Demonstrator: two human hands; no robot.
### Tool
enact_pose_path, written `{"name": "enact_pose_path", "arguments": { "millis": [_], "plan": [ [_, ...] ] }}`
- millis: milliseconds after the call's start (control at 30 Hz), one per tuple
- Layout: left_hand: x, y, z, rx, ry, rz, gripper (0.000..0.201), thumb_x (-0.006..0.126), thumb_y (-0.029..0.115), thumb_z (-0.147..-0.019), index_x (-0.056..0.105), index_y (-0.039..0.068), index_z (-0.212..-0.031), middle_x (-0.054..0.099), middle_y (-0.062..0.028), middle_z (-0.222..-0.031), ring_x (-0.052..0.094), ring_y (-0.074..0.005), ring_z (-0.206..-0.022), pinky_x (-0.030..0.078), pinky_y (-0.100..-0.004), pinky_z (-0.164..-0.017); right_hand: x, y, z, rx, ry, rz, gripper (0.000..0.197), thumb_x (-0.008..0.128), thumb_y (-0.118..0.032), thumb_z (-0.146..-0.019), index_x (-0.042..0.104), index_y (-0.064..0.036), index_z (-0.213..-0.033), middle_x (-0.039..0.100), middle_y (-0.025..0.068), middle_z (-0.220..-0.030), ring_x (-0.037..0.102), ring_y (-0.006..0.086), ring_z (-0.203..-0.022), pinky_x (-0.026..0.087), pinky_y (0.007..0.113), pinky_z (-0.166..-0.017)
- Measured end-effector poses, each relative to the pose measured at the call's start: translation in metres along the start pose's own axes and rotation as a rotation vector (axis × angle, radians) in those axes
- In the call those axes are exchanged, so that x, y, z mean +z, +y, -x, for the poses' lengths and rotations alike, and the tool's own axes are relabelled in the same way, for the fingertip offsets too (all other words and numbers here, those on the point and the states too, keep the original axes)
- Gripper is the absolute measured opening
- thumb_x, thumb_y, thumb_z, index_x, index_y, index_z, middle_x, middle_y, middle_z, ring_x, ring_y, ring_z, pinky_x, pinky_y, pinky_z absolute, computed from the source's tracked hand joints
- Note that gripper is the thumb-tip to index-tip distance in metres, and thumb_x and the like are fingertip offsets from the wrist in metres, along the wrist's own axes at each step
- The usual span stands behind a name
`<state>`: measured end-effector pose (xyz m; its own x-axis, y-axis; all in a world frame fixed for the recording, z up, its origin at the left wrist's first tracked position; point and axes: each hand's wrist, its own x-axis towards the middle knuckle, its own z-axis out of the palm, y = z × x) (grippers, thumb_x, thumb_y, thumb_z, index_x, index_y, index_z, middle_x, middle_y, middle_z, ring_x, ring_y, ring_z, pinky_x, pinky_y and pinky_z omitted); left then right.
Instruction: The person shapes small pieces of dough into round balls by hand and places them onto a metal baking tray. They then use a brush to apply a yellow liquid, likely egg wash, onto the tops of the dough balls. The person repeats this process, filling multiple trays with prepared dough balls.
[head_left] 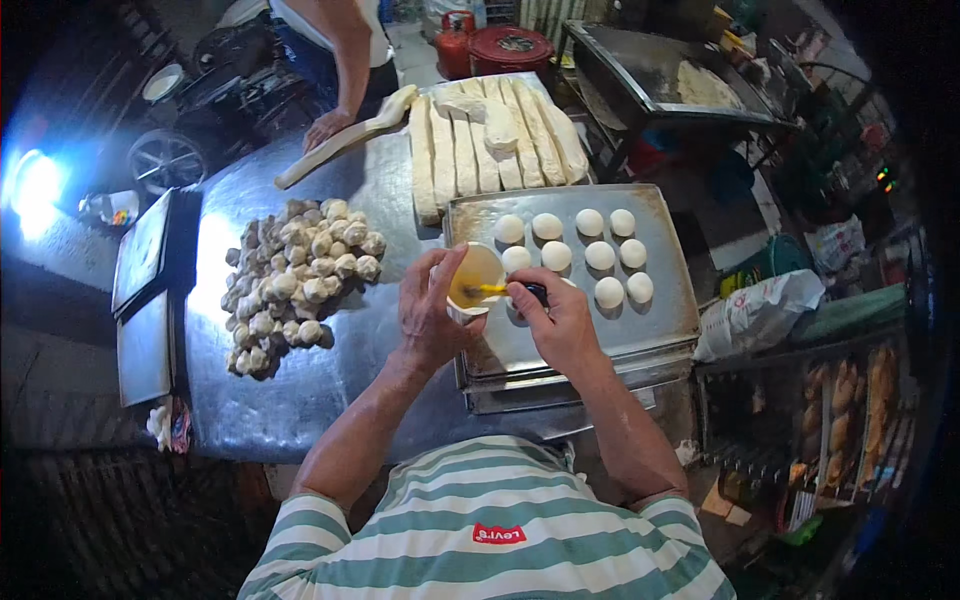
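Note:
My left hand (430, 315) is wrapped round a white cup (484, 262) with yellow liquid in it, tipped toward me. Pinched in my right hand (562, 325) is a small brush (492, 289), yellow toward its tip and black at the handle; its tip is inside the cup. Both hands are above the near left part of a metal baking tray (655, 325). Rows of smooth white dough balls (600, 256) sit apart on this tray, some partly hidden behind the cup and my hands. More trays are stacked underneath.
Left on the metal table (370, 400) lies a heap of small dough pieces (290, 270). Long dough strips (470, 150) lie at the back. Another person's hand (328, 128) rests beside a dough strip (350, 138). A metal trough (640, 75) stands far right; racked breads (840, 420) are near right.

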<state>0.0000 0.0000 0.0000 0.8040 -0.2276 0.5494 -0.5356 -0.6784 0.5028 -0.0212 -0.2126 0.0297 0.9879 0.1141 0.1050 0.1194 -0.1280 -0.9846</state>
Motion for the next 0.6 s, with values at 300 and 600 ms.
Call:
{"name": "enact_pose_path", "arguments": {
  "millis": [300,600],
  "plan": [
    [0.048,-0.051,-0.055,-0.153,0.011,0.03,0.107,0.093,0.019,-0.065,0.042,0.016,-0.159,0.054,-0.0149,-0.144,0.05,-0.0361,-0.136,0.042,-0.0537,-0.109,-0.053,0.043,-0.035,0.302,0.547,-0.45,0.028,0.061,-0.025,-0.108,0.068,0.0019,-0.113,0.07,0.0086,-0.081,0.069,0.0178,-0.064,0.058,0.032,-0.058],
    [0.067,-0.08,-0.076,-0.035,-0.044,0.149,0.105,0.092,0.02,-0.064,0.044,0.017,-0.158,0.055,-0.0131,-0.145,0.052,-0.0354,-0.134,0.041,-0.0516,-0.112,-0.079,0.075,-0.056,0.4,0.644,-0.322,0.027,0.061,-0.026,-0.109,0.067,-0.0008,-0.117,0.069,0.0064,-0.083,0.068,0.0161,-0.066,0.058,0.031,-0.062]
  ]
}}
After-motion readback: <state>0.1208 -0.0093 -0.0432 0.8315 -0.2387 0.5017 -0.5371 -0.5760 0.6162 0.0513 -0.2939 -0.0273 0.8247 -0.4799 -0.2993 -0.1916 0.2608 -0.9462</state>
